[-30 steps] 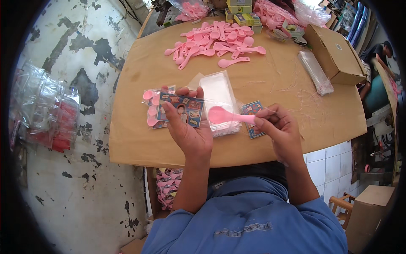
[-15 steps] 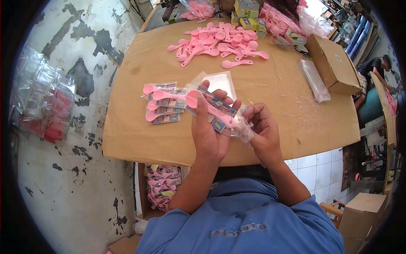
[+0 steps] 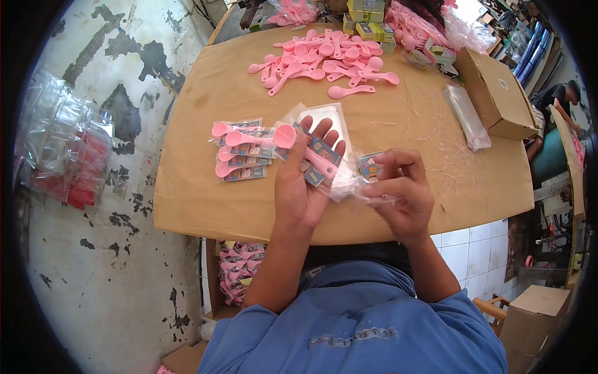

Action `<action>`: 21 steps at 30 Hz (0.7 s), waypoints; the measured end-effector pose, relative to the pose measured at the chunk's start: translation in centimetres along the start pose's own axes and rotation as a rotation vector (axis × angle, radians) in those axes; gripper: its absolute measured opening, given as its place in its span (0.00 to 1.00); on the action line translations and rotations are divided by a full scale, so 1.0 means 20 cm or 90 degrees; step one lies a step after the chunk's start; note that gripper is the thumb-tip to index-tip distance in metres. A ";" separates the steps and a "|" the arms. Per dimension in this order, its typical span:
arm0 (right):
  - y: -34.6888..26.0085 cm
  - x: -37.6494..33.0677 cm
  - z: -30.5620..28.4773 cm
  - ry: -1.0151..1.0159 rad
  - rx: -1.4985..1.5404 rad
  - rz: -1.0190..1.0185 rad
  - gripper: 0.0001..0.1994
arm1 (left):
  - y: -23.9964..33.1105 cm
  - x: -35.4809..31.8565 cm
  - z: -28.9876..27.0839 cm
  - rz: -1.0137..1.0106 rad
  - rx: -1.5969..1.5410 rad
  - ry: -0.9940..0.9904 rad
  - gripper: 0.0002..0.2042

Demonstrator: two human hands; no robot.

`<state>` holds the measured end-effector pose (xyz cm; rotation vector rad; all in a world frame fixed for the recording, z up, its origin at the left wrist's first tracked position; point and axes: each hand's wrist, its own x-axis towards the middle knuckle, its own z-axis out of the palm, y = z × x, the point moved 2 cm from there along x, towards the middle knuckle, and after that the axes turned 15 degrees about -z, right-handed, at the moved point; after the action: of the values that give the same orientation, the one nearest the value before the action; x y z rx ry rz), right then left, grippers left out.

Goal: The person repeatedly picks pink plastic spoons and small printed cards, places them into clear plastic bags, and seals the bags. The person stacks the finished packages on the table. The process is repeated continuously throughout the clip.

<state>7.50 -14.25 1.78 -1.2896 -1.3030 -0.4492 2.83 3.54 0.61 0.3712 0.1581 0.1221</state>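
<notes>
A pink measuring spoon (image 3: 284,136) lies with a dark printed card (image 3: 313,174) inside a clear plastic bag, across the palm of my left hand (image 3: 298,193). My left thumb presses on the spoon near its bowl, and the other fingers stretch out behind the card. My right hand (image 3: 405,193) pinches the open end of the clear bag (image 3: 358,189) between thumb and fingers. Beside its fingertips a small printed card (image 3: 370,166) shows on the table, partly hidden. Left of my hands lie several bagged spoons (image 3: 240,149) in an overlapping stack. A stack of clear bags (image 3: 327,115) lies behind my left fingers.
Loose pink spoons (image 3: 321,59) are heaped at the table's far side. At the right stand a cardboard box (image 3: 495,93) and a bundle of clear bags (image 3: 467,118). Below the table edge, a box holds bagged spoons (image 3: 240,268). Another person (image 3: 554,100) works at far right.
My right hand has shifted slightly right and its fingers have loosened from the bunched bag end, stretching it out. The small printed card beside it has come into sight.
</notes>
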 end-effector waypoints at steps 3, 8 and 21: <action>0.06 -0.05 -0.10 0.145 0.058 0.075 0.06 | 0.03 0.00 -0.01 -0.018 -0.006 -0.019 0.18; 0.16 0.00 -0.41 0.240 0.219 0.403 0.09 | 0.04 -0.01 0.04 -0.064 -0.030 -0.042 0.21; 0.04 0.18 -0.06 -0.210 -0.288 -0.060 0.20 | -0.06 -0.02 0.08 -0.174 0.059 -0.065 0.25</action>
<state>9.82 -13.73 4.82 -1.7386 -1.6005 -0.6427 2.90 1.72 1.64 0.4439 0.1128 -0.1736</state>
